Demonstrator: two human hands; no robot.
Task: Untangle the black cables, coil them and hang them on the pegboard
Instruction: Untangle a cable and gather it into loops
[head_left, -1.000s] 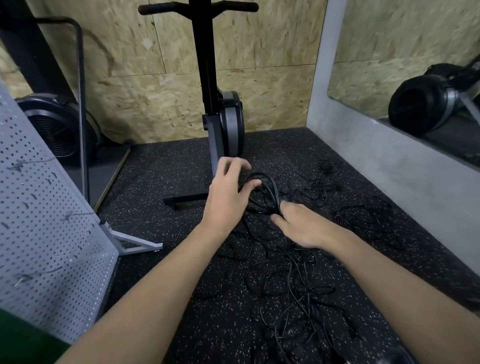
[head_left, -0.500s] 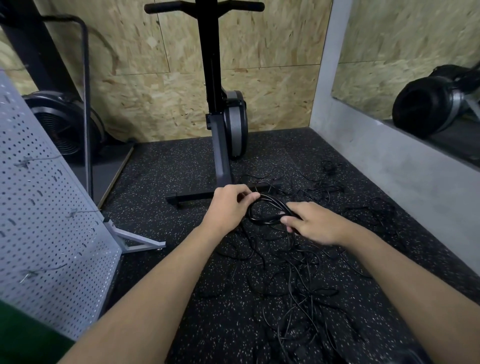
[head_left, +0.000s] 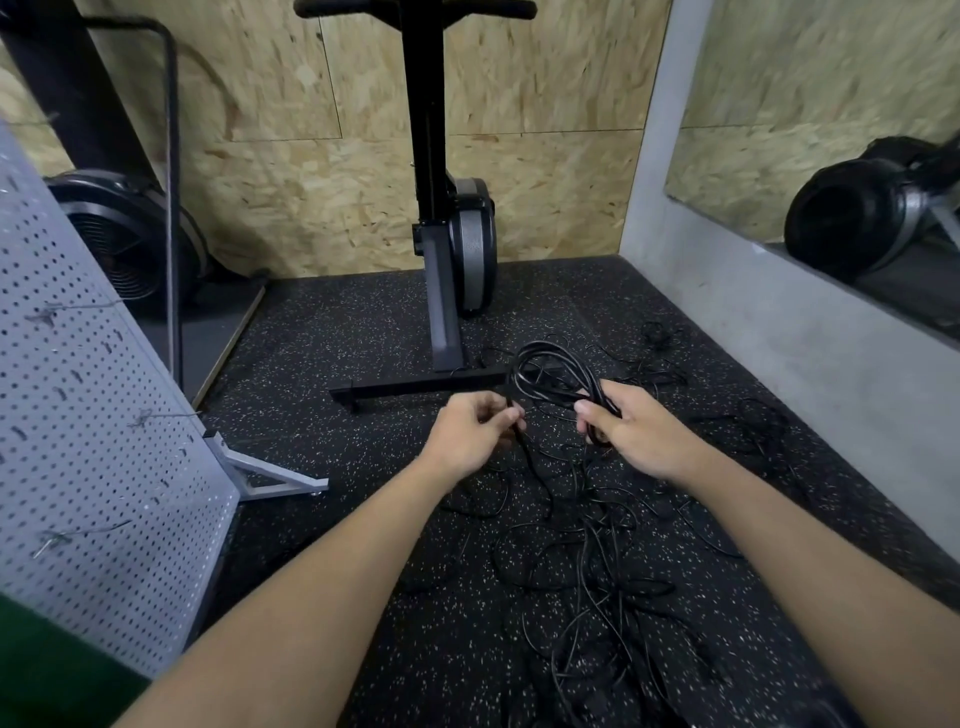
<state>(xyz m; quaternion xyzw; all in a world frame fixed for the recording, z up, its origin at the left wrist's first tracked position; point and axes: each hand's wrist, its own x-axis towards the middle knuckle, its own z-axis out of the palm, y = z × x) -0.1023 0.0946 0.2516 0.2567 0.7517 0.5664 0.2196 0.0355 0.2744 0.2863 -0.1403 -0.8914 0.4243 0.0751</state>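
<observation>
Coiling step is being worked, judging by the loops: one black cable is being gathered into a coil (head_left: 550, 371), with hanging not yet done. The coil is being gripped by the right hand (head_left: 641, 441), its fingers (head_left: 592, 415) curled round the bunched loops. The loops are standing up and fanning out beyond the fingertips. A single strand, seemingly of the same cable, is being pinched by the left hand (head_left: 470, 439) between the thumb and curled fingers (head_left: 501, 410). It is running across from the pinch to the coil and dropping below the fingers.

The remaining tangle of black cables (head_left: 587, 571) is lying on the speckled rubber floor (head_left: 337, 338), under and nearer than both sets of fingers. Thinner strays are being left well out past the right fingers.

Next move, as judged: slack is probably to be fed from the left pinch into another loop at the right fingers. The trailing end is likely needing to be freed from the pile first. After that the coil is to be carried to the pegboard (head_left: 93, 415), well off to the left of the left fingers, and onto a wire hook (head_left: 156, 415).

The coiled cable is looking thick, glossy and round-jacketed, with loops uneven in size. The pile cables are looking thinner and heavily crossed. Plug ends cannot be told.
</observation>
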